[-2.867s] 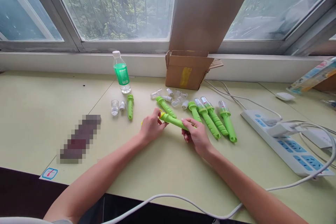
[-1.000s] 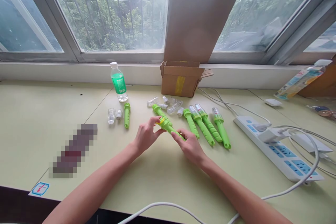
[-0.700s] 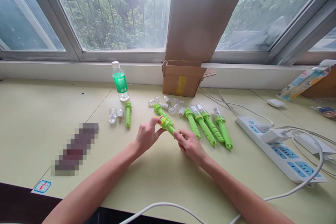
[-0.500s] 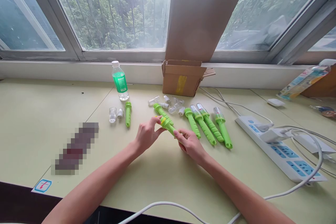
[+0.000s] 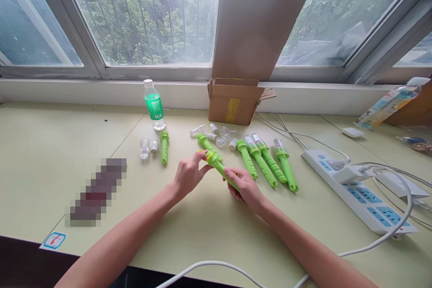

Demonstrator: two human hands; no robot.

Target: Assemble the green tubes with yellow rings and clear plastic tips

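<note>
Both my hands hold one green ribbed handle with a yellow ring near its top, just above the pale green table. My left hand pinches the ringed top end. My right hand wraps round the lower shaft. Another green handle lies just behind it. To the right lie several more green handles, some with clear caps. A lone green handle lies further left beside two small clear caps.
A green-labelled water bottle and an open cardboard box stand by the window sill. Loose clear caps lie before the box. A white power strip with cables lies at the right. A white cable crosses the near edge.
The held handle has turned slightly and my right hand has slid along its shaft. The camera has tilted up since the earliest frame. Everything on the table stays put.
</note>
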